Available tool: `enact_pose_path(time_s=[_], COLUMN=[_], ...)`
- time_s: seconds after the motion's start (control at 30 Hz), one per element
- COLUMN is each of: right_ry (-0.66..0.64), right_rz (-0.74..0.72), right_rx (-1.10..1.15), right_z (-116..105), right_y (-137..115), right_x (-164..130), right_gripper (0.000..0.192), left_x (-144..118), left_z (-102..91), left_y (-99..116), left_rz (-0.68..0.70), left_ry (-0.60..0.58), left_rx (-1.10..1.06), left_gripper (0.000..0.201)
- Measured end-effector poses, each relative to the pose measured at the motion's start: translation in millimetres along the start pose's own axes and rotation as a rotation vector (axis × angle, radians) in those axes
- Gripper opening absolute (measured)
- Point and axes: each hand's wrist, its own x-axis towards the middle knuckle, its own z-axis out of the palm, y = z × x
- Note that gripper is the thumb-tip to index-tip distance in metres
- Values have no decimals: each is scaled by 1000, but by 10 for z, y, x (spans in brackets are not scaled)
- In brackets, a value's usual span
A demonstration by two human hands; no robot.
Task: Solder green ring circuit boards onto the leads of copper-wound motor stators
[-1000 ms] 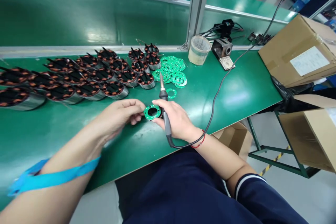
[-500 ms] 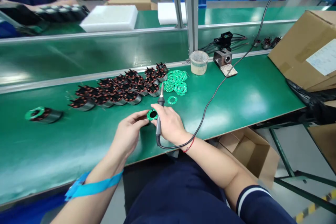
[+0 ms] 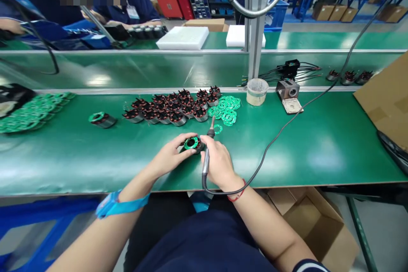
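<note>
Since the earlier head frame, the left hand point(image 3: 168, 155) has widened around a stator point(image 3: 199, 148) topped by a green ring board point(image 3: 187, 145); its thumb lies on the near side, fingers on the far side, that grip clamped on the stator near the front of the counter point(image 3: 287, 153). The right hand point(image 3: 219, 163) curls beside it, grip closed on a soldering iron point(image 3: 205, 162) whose tip points away; whether it also touches the stator, I cannot tell. Beyond stands a pale tub point(image 3: 256, 98), contents unclear. Below right, an open cardboard box point(image 3: 310, 221) shows its inner walls.
</note>
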Motion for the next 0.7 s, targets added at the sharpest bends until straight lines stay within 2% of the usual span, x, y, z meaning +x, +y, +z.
enact_pose_path(time_s=[0.13,0.23,0.33,0.43,0.6,0.7], right_ry=[28,137,239,235,218,246], right_rz=[-26,-36,-21,7,13,13], right_rx=[108,215,175,128,49,-8], right_z=[29,48,51,43,25,21], right_y=[-18,7,52,99,157,187], right_x=[-29,-81,-148,-196,-189,-148], right_gripper=[45,45,43,40,37,33], left_x=[-76,-135,-164,-195,-225,-124], left_z=[147,239,156,-173,-957,-1259], left_y=[43,84,4,-310,-1023,-1198], left_rz=[17,45,45,-13,-191,-222], left_ry=[85,132,186,284,478,588], left_rx=[18,31,60,107,378,452], left_gripper=[55,49,41,40,55,64])
